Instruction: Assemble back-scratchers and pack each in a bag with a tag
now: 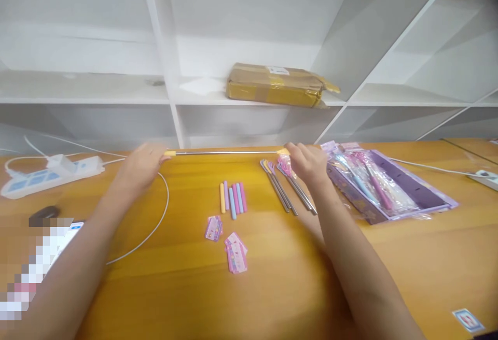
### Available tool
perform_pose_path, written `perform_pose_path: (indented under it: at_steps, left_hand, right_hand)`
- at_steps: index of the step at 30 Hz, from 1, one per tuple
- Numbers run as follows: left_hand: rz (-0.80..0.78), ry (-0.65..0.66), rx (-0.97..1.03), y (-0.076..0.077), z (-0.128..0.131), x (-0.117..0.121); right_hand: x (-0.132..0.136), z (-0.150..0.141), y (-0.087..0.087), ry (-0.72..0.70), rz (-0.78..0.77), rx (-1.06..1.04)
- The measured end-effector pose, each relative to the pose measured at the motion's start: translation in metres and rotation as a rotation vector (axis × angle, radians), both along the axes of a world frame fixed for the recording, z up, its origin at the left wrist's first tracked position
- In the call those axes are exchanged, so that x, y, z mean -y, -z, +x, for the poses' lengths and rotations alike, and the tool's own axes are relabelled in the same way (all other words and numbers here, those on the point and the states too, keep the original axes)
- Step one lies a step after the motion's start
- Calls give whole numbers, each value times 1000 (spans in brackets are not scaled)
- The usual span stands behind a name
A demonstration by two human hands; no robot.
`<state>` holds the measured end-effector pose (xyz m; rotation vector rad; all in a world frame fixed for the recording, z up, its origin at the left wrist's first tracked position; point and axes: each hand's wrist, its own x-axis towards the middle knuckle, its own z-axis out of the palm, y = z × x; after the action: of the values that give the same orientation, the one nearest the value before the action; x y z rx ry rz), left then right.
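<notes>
A telescopic back scratcher [227, 152] with a thin metal rod and yellow ends is stretched out level between my two hands above the far part of the table. My left hand [146, 161] is closed round its left yellow end, and my right hand [309, 163] grips the right one; both hands are slightly blurred. Below the rod lie several coloured handle tubes [233, 198] in yellow, purple, blue and pink. Near my right hand are more metal back scratchers [278, 189] with coloured claw heads. Small pink printed cards [236, 256] lie in two groups closer to me.
A purple box [420, 187] with wrapped back scratchers stands right. At left are a white power strip [54, 174], a cable [165, 210], a dark mouse-like object [44, 214] and a partly pixelated screen. A taped carton [274, 85] sits on the white shelf [202, 99] behind.
</notes>
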<state>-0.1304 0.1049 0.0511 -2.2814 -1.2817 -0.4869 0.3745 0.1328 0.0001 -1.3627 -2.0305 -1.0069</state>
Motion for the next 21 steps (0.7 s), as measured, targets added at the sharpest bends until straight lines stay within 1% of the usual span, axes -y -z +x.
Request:
perform_pose_path:
  at_steps: [3, 5, 7, 10, 11, 13, 16, 18, 21]
  left_hand:
    - [5, -69, -1, -10, -13, -2]
    - [13, -145, -14, -17, -25, -3]
    - [55, -186, -22, -22, -41, -4]
    - [191, -231, -40, -25, -68, -7]
    - [218, -242, -47, -25, -75, -8]
    - [223, -249, -61, -24, -84, -10]
    - [190, -235, -70, -20, -85, -13]
    - [183, -235, -60, -18, -83, -14]
    - [181, -231, -40, -15, -86, -16]
  right_hand:
    - [-2, 27, -8, 44, 59, -26]
    - [-1, 45, -14, 116, 123, -65]
    - [3, 65, -21, 204, 149, -113]
    - [12, 93, -28, 331, 116, -173]
    - [15, 100, -29, 364, 92, -185]
    - [19, 110, -29, 407, 32, -198]
    - [21, 114, -31, 409, -54, -234]
    - [21, 111, -36, 349, -124, -284]
    - [22, 106, -48, 258, -313, -400]
